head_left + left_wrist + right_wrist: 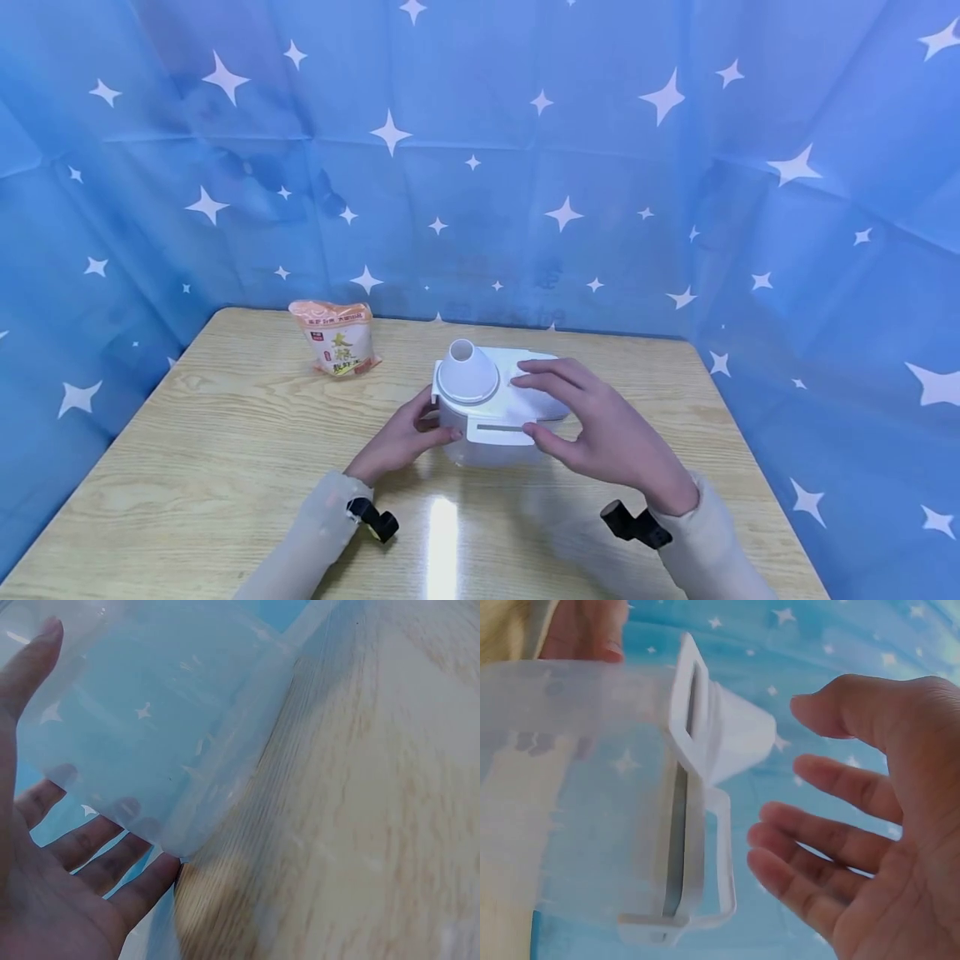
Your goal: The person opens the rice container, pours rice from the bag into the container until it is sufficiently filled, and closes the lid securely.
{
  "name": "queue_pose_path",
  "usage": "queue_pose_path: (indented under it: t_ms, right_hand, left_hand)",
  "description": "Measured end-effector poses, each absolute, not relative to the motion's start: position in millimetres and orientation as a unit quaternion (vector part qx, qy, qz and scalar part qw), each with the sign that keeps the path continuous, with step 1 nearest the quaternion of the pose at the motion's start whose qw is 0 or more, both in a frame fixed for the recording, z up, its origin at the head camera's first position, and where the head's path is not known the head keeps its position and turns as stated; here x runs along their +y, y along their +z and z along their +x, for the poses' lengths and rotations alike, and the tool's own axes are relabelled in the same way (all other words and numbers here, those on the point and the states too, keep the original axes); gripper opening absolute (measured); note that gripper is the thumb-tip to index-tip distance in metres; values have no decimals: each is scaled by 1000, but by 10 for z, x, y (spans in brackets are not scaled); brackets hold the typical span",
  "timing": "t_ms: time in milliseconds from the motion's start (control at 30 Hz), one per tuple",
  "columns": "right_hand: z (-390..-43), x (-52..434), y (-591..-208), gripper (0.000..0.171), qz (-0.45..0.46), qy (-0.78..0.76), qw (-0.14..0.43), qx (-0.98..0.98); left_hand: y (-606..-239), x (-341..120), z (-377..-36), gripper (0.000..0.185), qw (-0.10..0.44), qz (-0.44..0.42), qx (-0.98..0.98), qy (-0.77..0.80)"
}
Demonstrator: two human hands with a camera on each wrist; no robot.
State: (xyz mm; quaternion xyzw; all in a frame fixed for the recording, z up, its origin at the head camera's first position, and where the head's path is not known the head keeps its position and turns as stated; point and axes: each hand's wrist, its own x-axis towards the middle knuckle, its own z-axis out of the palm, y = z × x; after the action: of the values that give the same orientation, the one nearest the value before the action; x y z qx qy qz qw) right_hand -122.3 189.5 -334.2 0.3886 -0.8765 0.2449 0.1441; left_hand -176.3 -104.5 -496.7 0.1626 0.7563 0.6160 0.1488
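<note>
A translucent plastic storage container (172, 720) stands on the table, closed by a white lid (513, 379). A white cone-shaped spout (467, 377) rises from the lid's left part. In the right wrist view a white loop handle (725, 862) and a side clip show on the lid. My left hand (405, 437) grips the container's left end, thumb on the near side and fingers round the far side. My right hand (603, 417) hovers over the lid's right part, fingers spread and loosely bent, holding nothing; a gap to the lid shows in the right wrist view.
An orange and white printed food bag (341, 342) stands at the back left of the wooden table (225, 467). A blue curtain (480, 208) with white stars hangs behind the table and along both sides.
</note>
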Motion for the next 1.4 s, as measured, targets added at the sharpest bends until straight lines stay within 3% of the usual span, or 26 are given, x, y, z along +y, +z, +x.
queue_pose_path:
  t_ms: [333, 633, 900, 1400]
  right_hand:
    - [-1406, 2094, -3449, 51, 336, 356, 163, -857]
    - [-1515, 2234, -3603, 42, 212, 527, 43, -822]
    - [-1592, 2368, -3726, 46, 141, 584, -52, -798]
    - [-1703, 2439, -3837, 59, 88, 648, -161, -739]
  left_hand:
    - [-5018, -1032, -1777, 84, 153, 169, 748, 623]
    - [-5002, -1051, -1760, 82, 146, 171, 747, 626]
    - [-5004, -1073, -1753, 81, 149, 168, 746, 627]
    - [-5017, -1027, -1766, 82, 150, 161, 739, 637]
